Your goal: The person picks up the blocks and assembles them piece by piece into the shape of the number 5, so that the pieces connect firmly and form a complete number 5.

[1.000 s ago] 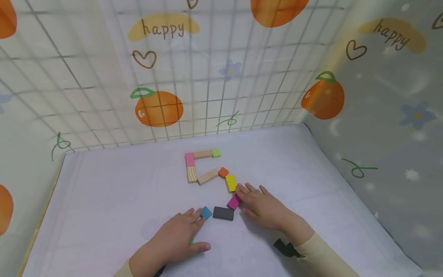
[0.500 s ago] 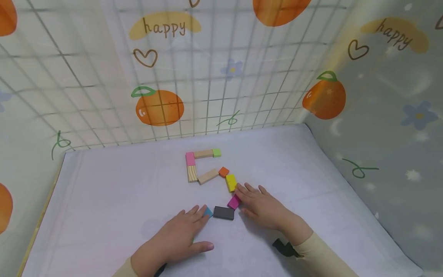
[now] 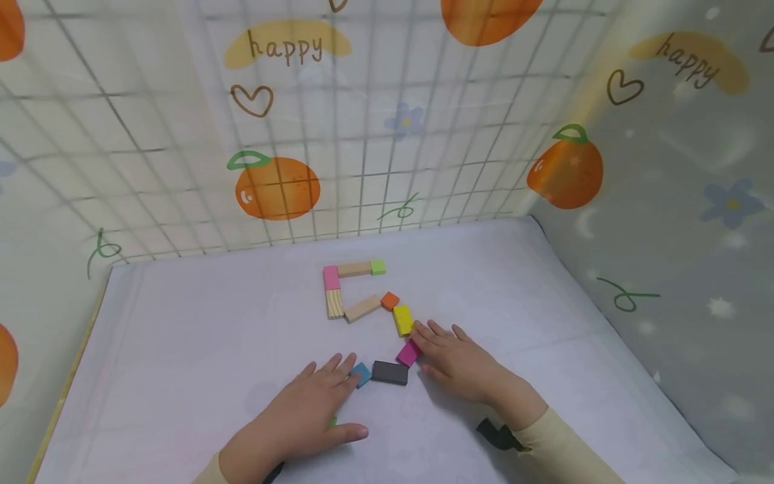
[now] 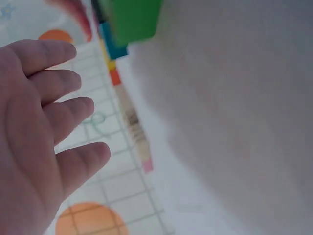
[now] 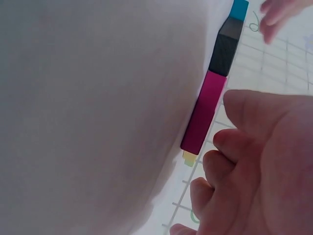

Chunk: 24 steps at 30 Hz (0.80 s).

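My left hand [image 3: 317, 407] hovers palm down with its fingers spread, fingertips right at a small blue block [image 3: 362, 375]. Below its palm, mostly hidden in the head view, is a green block [image 4: 137, 19]. The blue block lies against the left end of a dark grey block [image 3: 390, 373]. At the other end of the grey one, a magenta block [image 3: 408, 352] slants up to the right. My right hand [image 3: 462, 366] rests beside the magenta block, its fingertips overlapping that block's upper end and reaching the yellow block [image 3: 403, 321]; it grips nothing.
The row continues through an orange block [image 3: 390, 300], a plain wooden block [image 3: 363, 309], a striped block [image 3: 334, 304], a pink block [image 3: 331, 277], another wooden block [image 3: 355, 269] and a light green block [image 3: 377, 267]. A printed curtain [image 3: 338, 134] borders the white tabletop [image 3: 181, 336].
My left hand slid right over the blue block, then drew back slightly, uncovering more of it. The blue block now lies closer to the grey one. The right hand has stayed in place.
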Tool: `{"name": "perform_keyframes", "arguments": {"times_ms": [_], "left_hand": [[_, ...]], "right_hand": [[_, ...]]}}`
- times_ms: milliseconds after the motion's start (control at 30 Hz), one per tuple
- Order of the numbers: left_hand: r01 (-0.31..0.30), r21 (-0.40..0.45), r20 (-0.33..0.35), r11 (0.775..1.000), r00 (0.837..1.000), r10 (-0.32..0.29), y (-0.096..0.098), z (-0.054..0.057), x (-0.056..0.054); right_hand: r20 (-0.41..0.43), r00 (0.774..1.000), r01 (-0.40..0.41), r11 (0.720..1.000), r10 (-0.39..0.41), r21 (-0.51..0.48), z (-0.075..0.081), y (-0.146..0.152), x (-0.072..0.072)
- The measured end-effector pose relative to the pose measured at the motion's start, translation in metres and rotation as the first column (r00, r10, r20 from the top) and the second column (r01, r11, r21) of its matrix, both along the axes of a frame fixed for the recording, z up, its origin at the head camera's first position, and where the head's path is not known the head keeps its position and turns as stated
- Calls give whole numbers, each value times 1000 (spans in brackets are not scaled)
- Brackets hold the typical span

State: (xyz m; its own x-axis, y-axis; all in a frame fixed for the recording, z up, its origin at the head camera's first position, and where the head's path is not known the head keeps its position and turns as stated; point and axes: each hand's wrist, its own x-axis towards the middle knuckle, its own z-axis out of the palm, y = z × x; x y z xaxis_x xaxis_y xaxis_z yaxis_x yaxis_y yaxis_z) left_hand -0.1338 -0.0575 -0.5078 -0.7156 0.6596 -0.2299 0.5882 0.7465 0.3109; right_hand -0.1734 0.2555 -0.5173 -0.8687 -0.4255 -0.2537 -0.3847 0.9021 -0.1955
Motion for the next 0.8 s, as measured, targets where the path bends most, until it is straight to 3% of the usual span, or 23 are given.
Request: {"name": "perform_keyframes", "arguments": {"times_ms": [100,167,267,400,500,600,700,800], "left_hand": [[-27,-71,12,997,1000,28,-13,2,8],[-15,-108,37,994,999,19,-24,2,17],[27,-108,59,994,998,-21,-39,-3,29],[31,-86,49,996,998,-27,-49,-12,31],[-25,-108,35,994,999,29,-47,-14,25],[-119,-139,-2,983,993,120,-39,-14,19],[-229,-155,-53,961,973,224,-27,-13,12],[-299,-164,-87,940,954,288,-14,-12,4]], "right_hand": [[2,1000,-5,1000,5,-3,0,-1,0],[2,1000,-8,1000,8,0,1,-1,1],[-7,1000,-7,1000,8,12,3,0,2],[-20,1000,-8,1000,8,14,4,1,2],[-21,999,-25,1000,25,-9,3,1,3],[-24,999,-37,999,36,-32,3,0,3],[-26,999,-36,998,35,-43,3,-2,4],[-26,999,-40,998,39,-46,2,-3,4]]}}
